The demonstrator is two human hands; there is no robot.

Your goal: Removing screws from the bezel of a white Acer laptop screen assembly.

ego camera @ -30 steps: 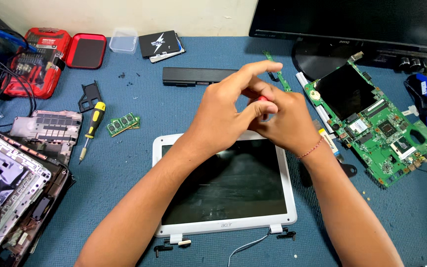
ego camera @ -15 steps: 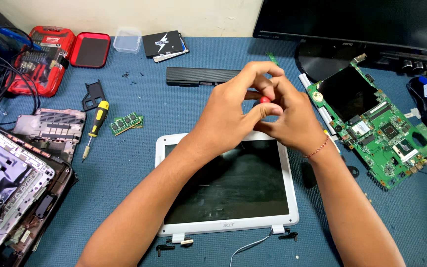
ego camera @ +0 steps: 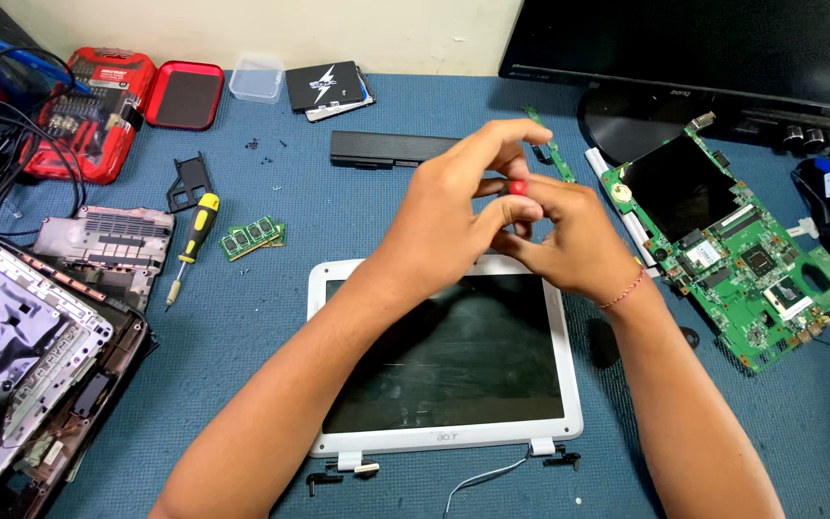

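My left hand (ego camera: 449, 207) and my right hand (ego camera: 569, 240) meet in mid-air above the top edge of a white laptop screen panel (ego camera: 569, 423). The panel lies flat on the blue mat, its dark screen facing up. Between the fingertips of both hands sits a small red-tipped thing (ego camera: 518, 187). Only its red end shows; the rest is hidden by fingers. My left index finger arches over it. My right wrist wears a thin bracelet.
A green motherboard (ego camera: 742, 259) lies at right below a black monitor (ego camera: 703, 48). A black battery bar (ego camera: 386, 147), memory sticks (ego camera: 252, 237), a yellow-handled screwdriver (ego camera: 199, 226), a red bit kit (ego camera: 98, 106) and an opened laptop base (ego camera: 12, 356) lie behind and left.
Both hands stay together over the panel. The fingers have shifted around the red-tipped thing, which now shows more plainly between the fingertips.
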